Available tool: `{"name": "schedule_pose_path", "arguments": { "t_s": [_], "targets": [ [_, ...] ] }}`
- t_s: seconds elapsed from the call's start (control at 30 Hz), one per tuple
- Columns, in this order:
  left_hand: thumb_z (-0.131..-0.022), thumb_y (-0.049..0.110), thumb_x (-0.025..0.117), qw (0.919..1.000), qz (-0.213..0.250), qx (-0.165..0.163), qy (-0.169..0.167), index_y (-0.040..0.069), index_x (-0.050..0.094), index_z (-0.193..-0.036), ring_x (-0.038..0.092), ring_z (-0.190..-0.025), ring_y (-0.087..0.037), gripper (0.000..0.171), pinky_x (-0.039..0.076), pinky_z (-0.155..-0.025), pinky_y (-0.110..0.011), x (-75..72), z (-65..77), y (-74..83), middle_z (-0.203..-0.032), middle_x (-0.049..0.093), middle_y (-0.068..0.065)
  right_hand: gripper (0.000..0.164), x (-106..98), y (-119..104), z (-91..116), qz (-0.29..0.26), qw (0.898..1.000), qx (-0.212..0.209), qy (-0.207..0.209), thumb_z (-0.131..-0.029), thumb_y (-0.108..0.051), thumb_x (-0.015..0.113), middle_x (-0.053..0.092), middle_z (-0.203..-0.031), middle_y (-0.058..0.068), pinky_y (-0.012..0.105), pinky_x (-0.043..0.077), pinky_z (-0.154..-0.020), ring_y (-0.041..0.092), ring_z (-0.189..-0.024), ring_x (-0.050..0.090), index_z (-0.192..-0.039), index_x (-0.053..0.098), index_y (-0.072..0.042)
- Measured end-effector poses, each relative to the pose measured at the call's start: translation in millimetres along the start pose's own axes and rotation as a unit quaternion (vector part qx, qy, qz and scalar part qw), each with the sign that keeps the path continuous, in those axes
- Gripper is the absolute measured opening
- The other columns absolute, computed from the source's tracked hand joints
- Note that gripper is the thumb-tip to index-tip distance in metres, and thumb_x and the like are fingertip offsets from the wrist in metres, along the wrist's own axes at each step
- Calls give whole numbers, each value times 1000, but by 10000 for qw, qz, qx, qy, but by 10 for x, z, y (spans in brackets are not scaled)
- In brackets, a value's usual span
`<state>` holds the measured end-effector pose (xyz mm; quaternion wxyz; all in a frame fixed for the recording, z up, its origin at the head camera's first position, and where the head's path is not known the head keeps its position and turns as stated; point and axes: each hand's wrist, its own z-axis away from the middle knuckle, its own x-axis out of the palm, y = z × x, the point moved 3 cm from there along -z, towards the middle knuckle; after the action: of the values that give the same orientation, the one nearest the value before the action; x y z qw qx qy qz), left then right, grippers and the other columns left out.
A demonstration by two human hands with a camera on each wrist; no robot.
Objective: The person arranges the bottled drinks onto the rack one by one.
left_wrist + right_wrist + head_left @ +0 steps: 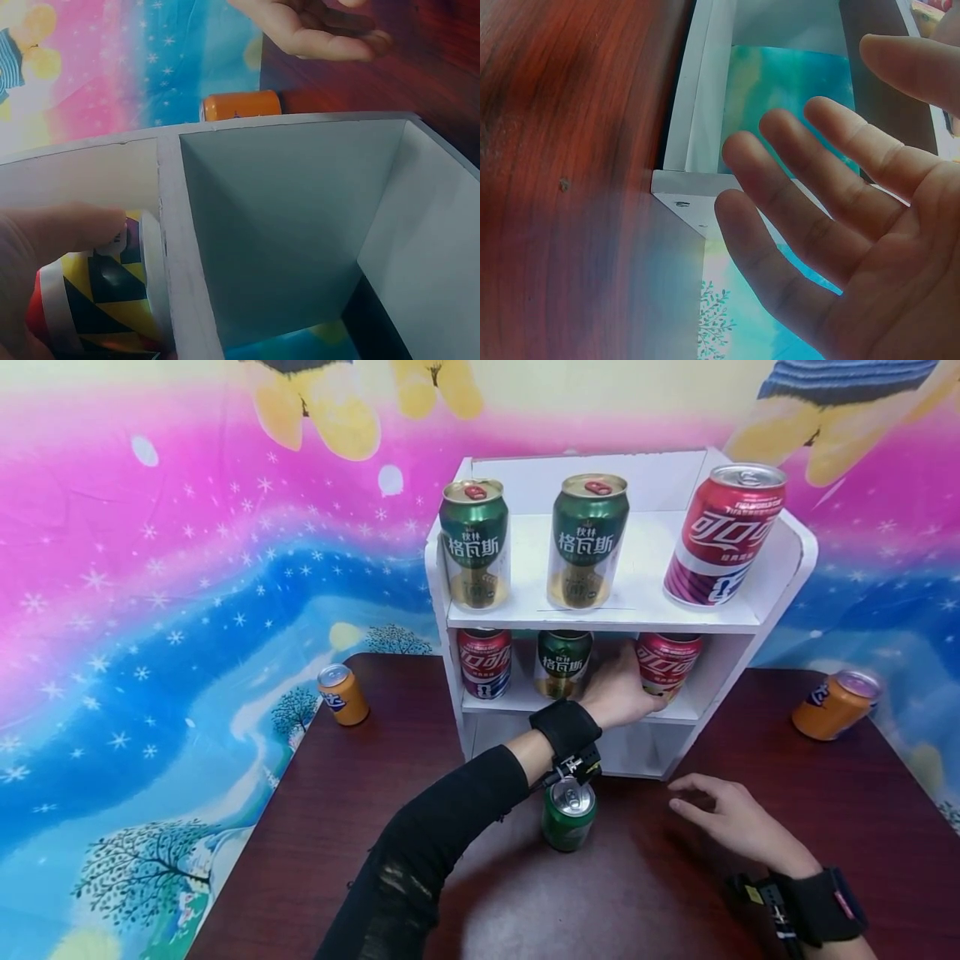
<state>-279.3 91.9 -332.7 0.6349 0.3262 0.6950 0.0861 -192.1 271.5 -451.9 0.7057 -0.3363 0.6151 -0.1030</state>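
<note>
My left hand (pixel 621 692) reaches into the middle tier of a white shelf (pixel 787 556) and grips a red soda can (pixel 670 660) at the right end. In the left wrist view the thumb presses on this can (pixel 105 292), whose lower part has a yellow and black pattern; some fingers are hidden. Just left of the hand on the same tier stands a green-and-gold can (pixel 564 664), then another red can (pixel 485 664). My right hand (pixel 738 822) hovers over the table, right of the shelf front, fingers spread and holding nothing.
Two green-and-gold cans (pixel 476 547) (pixel 588 543) and a red can (pixel 723 539) stand on the top tier. A green can (pixel 568 827) is on the dark table (pixel 390 785) under my left forearm. Orange cans (pixel 345 697) (pixel 832 706) stand left and right of the shelf.
</note>
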Motion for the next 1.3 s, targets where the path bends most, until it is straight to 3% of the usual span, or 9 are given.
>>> {"name": "schedule_pose_path", "arguments": {
  "t_s": [0.67,1.07,1.3],
  "targets": [
    [-74,41,79,9997,170,-131,-107,13,30,-138,47,-116,-9,85,38,-94,-23,33,-50,-5,-127,49,1,29,7,25,-6,54,10000,82,17,-92,-29,63,64,-107,9,48,50,-75,27,-97,60,-111,65,-6],
    [-74,38,79,9998,188,-54,-82,12,35,-134,51,-111,-8,79,40,-89,-20,34,-35,-3,-124,52,1,32,-22,39,6,16,10000,73,44,-92,-33,61,64,-106,8,48,50,-75,29,-98,60,-111,65,-6],
    [-74,37,80,9996,230,-105,-80,13,35,-134,51,-111,-9,79,41,-89,-21,24,-26,1,-124,52,1,27,-28,51,5,80,9999,78,91,-92,-26,63,64,-105,7,48,50,-75,29,-98,60,-110,65,-6]
  ]
}}
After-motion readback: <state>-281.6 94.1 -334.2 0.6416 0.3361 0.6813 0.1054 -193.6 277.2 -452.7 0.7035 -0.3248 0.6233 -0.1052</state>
